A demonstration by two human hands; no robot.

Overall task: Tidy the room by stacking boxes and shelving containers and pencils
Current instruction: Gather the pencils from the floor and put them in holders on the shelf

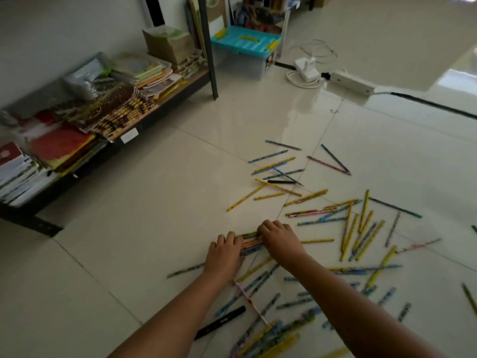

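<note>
Head view: pencil bundle (249,241) on floor, clasped between left hand (224,255) and right hand (280,237).

Glossy pale tiled floor (154,192), white wall (64,29).

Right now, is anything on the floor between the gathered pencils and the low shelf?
Nothing visible. Both hands, left and right, hold the pencil bundle; bare tiled floor runs from there to the shelf.
</note>
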